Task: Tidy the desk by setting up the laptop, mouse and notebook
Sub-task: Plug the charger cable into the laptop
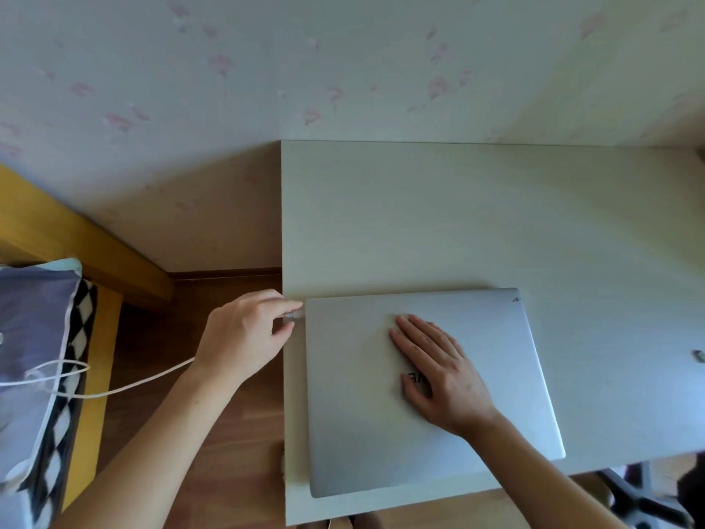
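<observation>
A silver laptop (503,360) lies closed on the white desk (457,215), near its front left corner. My right hand (438,370) rests flat on the lid, fingers spread and pointing left. My left hand (244,334) pinches a white cable plug (294,316) at the laptop's back left corner, right against its left edge. The white cable (126,387) trails from that hand to the left. No mouse or notebook is in view.
A small object (699,355) lies at the desk's right edge. A yellow wooden bed frame (95,242) with a patterned pillow (34,357) stands at the left. Wooden floor shows between bed and desk. A chair base (644,502) sits at bottom right.
</observation>
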